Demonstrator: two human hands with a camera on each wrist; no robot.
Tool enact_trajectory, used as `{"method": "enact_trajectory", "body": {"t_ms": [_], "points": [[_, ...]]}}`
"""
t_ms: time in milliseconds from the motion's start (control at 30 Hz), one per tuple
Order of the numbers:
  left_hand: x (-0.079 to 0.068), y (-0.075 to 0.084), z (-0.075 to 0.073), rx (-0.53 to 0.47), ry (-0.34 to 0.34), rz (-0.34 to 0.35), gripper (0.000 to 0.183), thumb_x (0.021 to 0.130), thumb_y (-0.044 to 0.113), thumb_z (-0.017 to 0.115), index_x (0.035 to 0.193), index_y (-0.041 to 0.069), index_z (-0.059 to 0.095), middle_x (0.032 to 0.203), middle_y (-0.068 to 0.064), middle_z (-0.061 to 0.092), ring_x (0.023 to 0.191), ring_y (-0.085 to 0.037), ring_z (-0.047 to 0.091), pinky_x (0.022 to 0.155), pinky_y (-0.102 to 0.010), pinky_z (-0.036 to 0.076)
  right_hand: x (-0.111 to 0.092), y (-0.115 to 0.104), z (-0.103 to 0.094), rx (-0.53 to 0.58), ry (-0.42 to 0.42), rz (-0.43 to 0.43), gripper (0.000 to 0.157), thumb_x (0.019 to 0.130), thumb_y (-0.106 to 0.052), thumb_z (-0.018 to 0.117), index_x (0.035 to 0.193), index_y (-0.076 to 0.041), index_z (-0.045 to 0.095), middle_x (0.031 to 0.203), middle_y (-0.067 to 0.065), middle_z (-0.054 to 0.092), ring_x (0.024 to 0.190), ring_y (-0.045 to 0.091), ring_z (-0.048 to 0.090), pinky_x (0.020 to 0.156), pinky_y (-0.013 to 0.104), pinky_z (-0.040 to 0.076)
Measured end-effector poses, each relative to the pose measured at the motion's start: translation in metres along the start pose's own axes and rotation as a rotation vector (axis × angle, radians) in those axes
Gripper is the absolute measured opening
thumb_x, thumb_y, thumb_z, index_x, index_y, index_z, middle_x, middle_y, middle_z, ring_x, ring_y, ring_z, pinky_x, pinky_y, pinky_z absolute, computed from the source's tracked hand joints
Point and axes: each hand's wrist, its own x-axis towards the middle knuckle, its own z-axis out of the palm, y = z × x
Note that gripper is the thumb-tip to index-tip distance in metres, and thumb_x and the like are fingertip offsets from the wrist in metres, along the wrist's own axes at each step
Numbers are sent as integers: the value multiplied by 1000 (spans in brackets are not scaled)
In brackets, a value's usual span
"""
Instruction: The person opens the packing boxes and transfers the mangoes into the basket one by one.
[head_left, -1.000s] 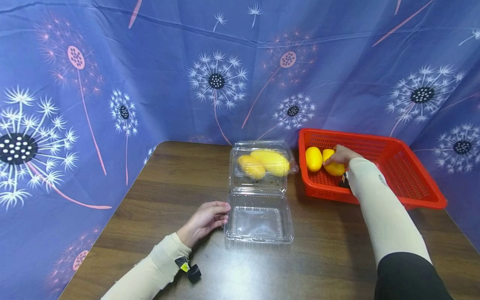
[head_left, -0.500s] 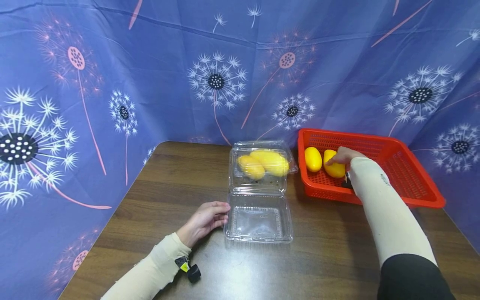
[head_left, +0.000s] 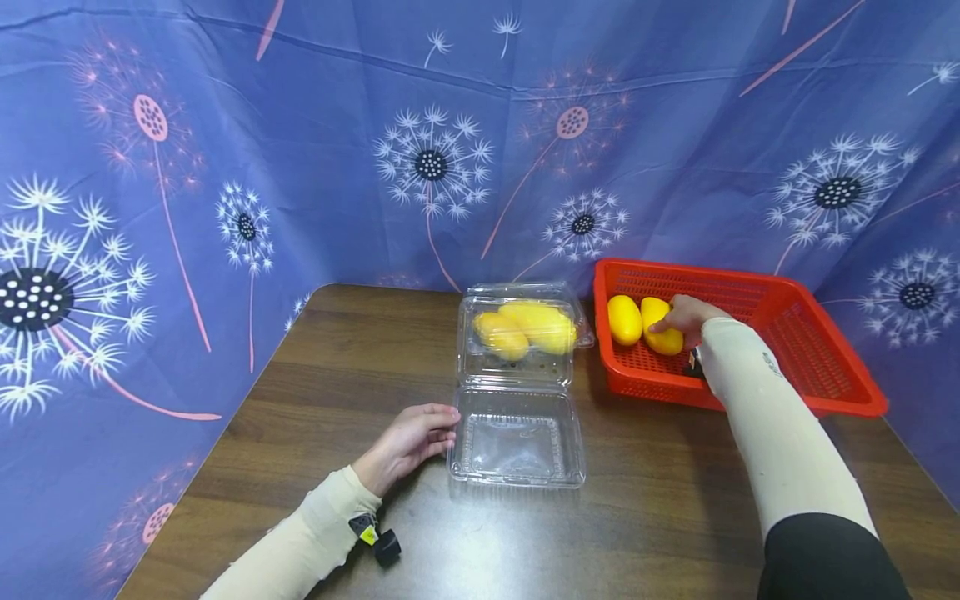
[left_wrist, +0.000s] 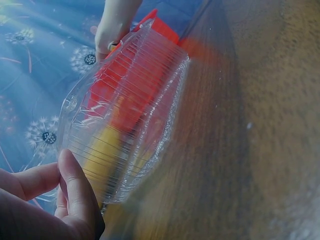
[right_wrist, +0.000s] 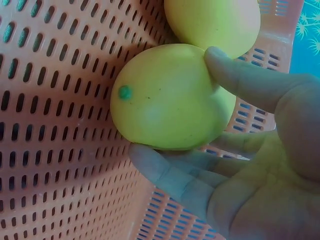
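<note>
In the head view, my right hand (head_left: 688,317) reaches into a red plastic basket (head_left: 817,333) and grips a yellow mango (head_left: 658,321). From the right wrist, the thumb lies on one side of this mango (right_wrist: 165,100) and the fingers curl under the other. A second mango (head_left: 624,320) lies against it on the left. My left hand (head_left: 411,437) pinches the left rim of an opened clear plastic clamshell box (head_left: 517,479), thumb and fingers on the thin edge (left_wrist: 65,145). Two mangoes lie in the box's far half, one yellow-orange (head_left: 501,335) and one yellow (head_left: 542,325).
The box lies flat on a brown wooden table (head_left: 360,350), with its near half holding nothing. The basket stands to its right at the back. A blue curtain (head_left: 315,167) with dandelion prints hangs behind the table.
The gripped mango has shifted slightly left and tilted toward the one beside it, with my right hand closing round it. My left hand and the box have stayed in place.
</note>
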Motion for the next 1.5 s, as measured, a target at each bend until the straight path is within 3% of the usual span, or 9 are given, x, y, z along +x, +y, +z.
{"method": "enact_trajectory", "body": {"t_ms": [100,233,467,533,667,767,900,1100,1500], "points": [[0,1,0,7,3,0,17,92,2,59,108,-3,53,77,2,59,65,-6,57,62,-15,54,-1,-1,-1,-36,9,-17,90,93,-25,64,144,20,4,133,35,25,115,42,35,104,53,45],[1,1,0,11,6,2,18,92,2,59,108,-4,53,78,2,59,65,-6,56,62,-16,54,-1,0,-2,-62,-1,-20,95,94,-28,62,144,19,-4,145,42,13,124,46,31,111,58,37],[1,0,0,9,8,-6,22,92,2,59,111,-5,52,79,2,59,65,-6,57,62,-16,54,2,1,-1,74,-44,39,100,97,-29,58,146,10,-19,153,38,-7,135,48,19,114,59,30],[1,-1,0,7,5,-5,21,92,3,59,110,-4,52,79,2,59,65,-6,57,62,-16,54,1,0,0,62,-34,39,98,97,-29,58,146,11,-18,152,39,-5,132,48,23,111,58,36],[1,-1,1,5,4,-2,18,92,2,59,108,-3,53,79,2,59,65,-6,57,63,-16,54,0,-2,-3,-51,0,19,91,96,-33,57,146,16,-1,140,39,18,115,42,37,99,50,51],[1,-1,1,0,2,-1,17,92,2,58,108,-3,53,79,3,58,65,-6,57,62,-16,54,-2,-3,-6,-134,16,3,88,95,-36,57,143,19,9,133,36,26,112,42,38,99,50,49],[1,-1,1,-5,-3,-2,17,92,2,58,108,-3,52,78,3,58,64,-5,57,62,-15,54,-5,-5,-8,-165,18,4,92,95,-39,56,145,19,5,145,42,16,122,47,33,106,55,44],[1,-1,1,-1,-1,-3,18,92,2,58,109,-3,52,79,3,59,65,-5,57,62,-15,54,-8,-8,-10,-202,29,29,96,94,-45,56,146,17,4,147,41,14,121,48,40,86,45,56],[1,-3,0,-5,-1,3,16,92,2,59,106,-2,53,78,3,59,65,-5,57,62,-15,54,-15,-9,-9,-145,35,25,93,96,-43,54,148,15,3,148,40,14,124,50,37,101,55,48]]}}
